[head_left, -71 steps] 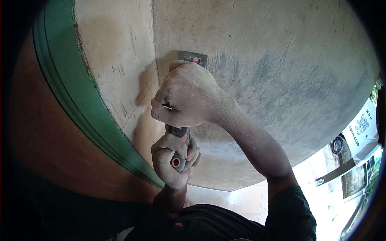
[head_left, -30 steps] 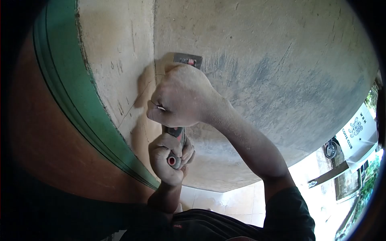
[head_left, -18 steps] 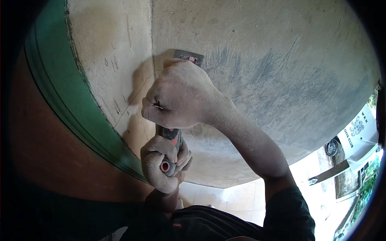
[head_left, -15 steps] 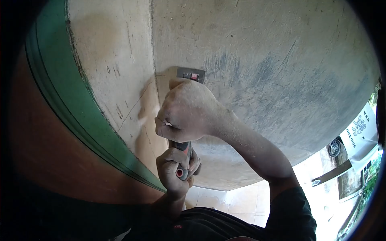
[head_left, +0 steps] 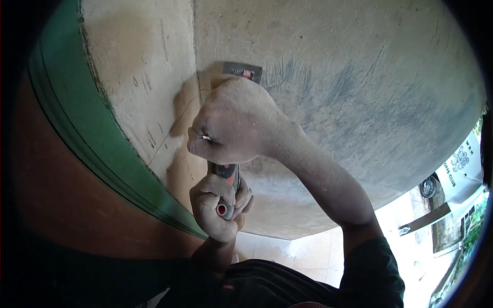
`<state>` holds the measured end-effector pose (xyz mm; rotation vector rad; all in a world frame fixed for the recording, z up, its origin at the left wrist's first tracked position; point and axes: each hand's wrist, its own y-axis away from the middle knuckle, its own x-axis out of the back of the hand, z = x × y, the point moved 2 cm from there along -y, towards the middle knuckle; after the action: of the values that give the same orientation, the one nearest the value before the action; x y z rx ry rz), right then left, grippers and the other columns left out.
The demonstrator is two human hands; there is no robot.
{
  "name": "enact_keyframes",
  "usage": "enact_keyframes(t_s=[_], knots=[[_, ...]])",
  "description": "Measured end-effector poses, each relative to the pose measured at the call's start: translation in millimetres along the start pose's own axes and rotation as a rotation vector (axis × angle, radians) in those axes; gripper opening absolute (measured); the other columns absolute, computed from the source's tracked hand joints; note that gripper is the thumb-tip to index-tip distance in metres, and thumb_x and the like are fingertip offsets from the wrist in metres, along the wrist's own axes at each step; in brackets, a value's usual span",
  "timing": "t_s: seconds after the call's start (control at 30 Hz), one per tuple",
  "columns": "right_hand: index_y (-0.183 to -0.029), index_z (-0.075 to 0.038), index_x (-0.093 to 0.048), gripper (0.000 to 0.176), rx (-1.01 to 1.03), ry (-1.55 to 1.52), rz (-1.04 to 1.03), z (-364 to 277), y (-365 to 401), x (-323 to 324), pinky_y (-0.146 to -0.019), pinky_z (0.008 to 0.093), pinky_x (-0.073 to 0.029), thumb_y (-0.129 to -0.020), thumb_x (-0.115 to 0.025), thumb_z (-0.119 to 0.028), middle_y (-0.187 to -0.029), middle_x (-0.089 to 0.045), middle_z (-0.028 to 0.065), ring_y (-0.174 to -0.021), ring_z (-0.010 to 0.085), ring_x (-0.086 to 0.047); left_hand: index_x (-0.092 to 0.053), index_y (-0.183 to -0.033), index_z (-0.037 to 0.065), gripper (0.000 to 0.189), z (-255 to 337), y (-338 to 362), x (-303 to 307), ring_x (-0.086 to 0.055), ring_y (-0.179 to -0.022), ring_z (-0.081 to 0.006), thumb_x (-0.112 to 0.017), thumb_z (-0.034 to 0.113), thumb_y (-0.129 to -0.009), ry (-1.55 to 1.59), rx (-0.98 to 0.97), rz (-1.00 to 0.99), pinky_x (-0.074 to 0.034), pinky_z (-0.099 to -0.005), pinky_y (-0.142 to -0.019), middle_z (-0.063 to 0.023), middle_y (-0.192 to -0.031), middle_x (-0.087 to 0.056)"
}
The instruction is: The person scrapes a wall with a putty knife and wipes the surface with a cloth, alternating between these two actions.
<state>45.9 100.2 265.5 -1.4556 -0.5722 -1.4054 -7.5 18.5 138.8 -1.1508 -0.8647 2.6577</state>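
A long-handled scraper with a flat dark blade (head_left: 243, 70) lies against the grey plastered wall (head_left: 359, 41), near the inner corner. Closed around its shaft just below the blade is my right hand (head_left: 236, 120), knuckles up and dusty. Lower down, my left hand (head_left: 218, 205) wraps round the black and red handle, whose hollow round end faces me. A white speck shows by the fingers of my right hand. Dark scratch marks run over the wall to the right of the blade.
A cracked side wall (head_left: 138, 77) meets the plastered wall at the corner. A green frame (head_left: 102, 128) curves along the left. Tiled floor (head_left: 313, 251) shows below. At the right are a white banner (head_left: 459, 164) and a wheel (head_left: 427, 188).
Both my hands and the scraper have moved up the wall and slightly left. The blade sits higher beside the corner; both grips are the same.
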Motion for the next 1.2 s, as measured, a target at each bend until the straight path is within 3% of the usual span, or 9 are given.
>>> enact_keyframes(t_s=[0.1,0.2,0.3,0.37,0.5,0.8,1.0,1.2], knots=[[-0.048,-0.013,-0.055,0.034,0.057,0.034,0.105,-3.9,4.9,-2.4,-0.063,0.0332,-0.045,-0.079,-0.05,-0.026,-0.045,-0.051,0.0054,-0.043,0.0195,-0.05,-0.041,-0.065,0.01,0.026,4.5,5.0,-6.3,-0.021,-0.039,-0.0045,-0.038,0.02,-0.089,0.054,0.028,0.005,-0.019,-0.0184,-0.035,-0.0065,-0.061,-0.038],[-0.048,-0.014,-0.055,0.032,0.103,0.004,0.042,-3.0,15.0,-21.5,-0.062,0.0329,-0.045,-0.077,-0.05,-0.025,-0.045,-0.051,0.0049,-0.044,0.0192,-0.05,-0.041,-0.063,0.004,0.02,-7.4,20.6,-2.2,-0.026,-0.039,-0.0068,-0.033,0.01,-0.08,0.036,0.053,0.129,-0.021,-0.0215,-0.036,-0.0076,-0.056,-0.038],[-0.048,-0.013,-0.055,0.03,0.13,-0.012,0.04,-0.1,9.9,-14.4,-0.061,0.0319,-0.044,-0.075,-0.051,-0.025,-0.046,-0.052,0.0053,-0.045,0.0201,-0.051,-0.04,-0.068,0.009,0.026,-6.0,8.4,-1.5,-0.022,-0.038,-0.0043,-0.037,0.023,-0.09,-0.059,-0.068,-0.029,-0.02,-0.0195,-0.034,-0.0051,-0.059,-0.038],[-0.048,-0.012,-0.054,0.031,0.045,0.001,0.127,-1.3,3.2,-3.3,-0.06,0.0316,-0.044,-0.075,-0.051,-0.025,-0.046,-0.052,0.0064,-0.045,0.021,-0.051,-0.041,-0.071,0.01,0.023,1.2,-0.1,0.9,-0.022,-0.038,-0.004,-0.037,0.024,-0.089,-0.01,-0.043,-0.074,-0.02,-0.0188,-0.034,-0.0051,-0.06,-0.038],[-0.049,-0.01,-0.055,0.031,0.103,-0.021,0.038,-5.6,13.6,-18.8,-0.059,0.0346,-0.044,-0.075,-0.052,-0.026,-0.046,-0.051,0.0086,-0.045,0.0229,-0.05,-0.041,-0.067,0.01,0.023,-2.9,18.2,-7.5,-0.022,-0.037,-0.005,-0.038,0.022,-0.087,-0.041,0.012,0.057,-0.019,-0.0205,-0.034,-0.0055,-0.058,-0.038],[-0.045,-0.011,-0.054,0.032,0.047,-0.019,0.144,-2.6,2.1,-6.9,-0.06,0.0366,-0.045,-0.074,-0.051,-0.025,-0.043,-0.048,0.0088,-0.045,0.0237,-0.05,-0.041,-0.068,0.011,0.022,2.6,1.9,-4.4,-0.021,-0.037,-0.0051,-0.038,0.025,-0.086,-0.068,0.037,0.053,-0.018,-0.0208,-0.034,-0.0059,-0.057,-0.038],[-0.047,-0.012,-0.055,0.03,0.108,0.061,0.015,0.9,7.3,-16.8,-0.063,0.0362,-0.044,-0.073,-0.052,-0.027,-0.047,-0.052,0.0078,-0.047,0.0236,-0.051,-0.039,-0.061,0.011,0.024,-8.5,2.6,-3.2,-0.019,-0.035,-0.0068,-0.036,0.017,-0.084,-0.081,-0.011,0.082,-0.017,-0.0228,-0.034,-0.0063,-0.055,-0.037],[-0.048,-0.011,-0.054,0.029,0.115,0.075,0.074,-1.6,12.0,-18.5,-0.062,0.0357,-0.043,-0.072,-0.052,-0.027,-0.048,-0.052,0.0084,-0.047,0.0244,-0.051,-0.039,-0.061,0.01,0.023,-7.9,12.1,-7.4,-0.02,-0.034,-0.008,-0.036,0.016,-0.083,-0.103,0.005,0.08,-0.018,-0.0233,-0.033,-0.0066,-0.054,-0.037]])
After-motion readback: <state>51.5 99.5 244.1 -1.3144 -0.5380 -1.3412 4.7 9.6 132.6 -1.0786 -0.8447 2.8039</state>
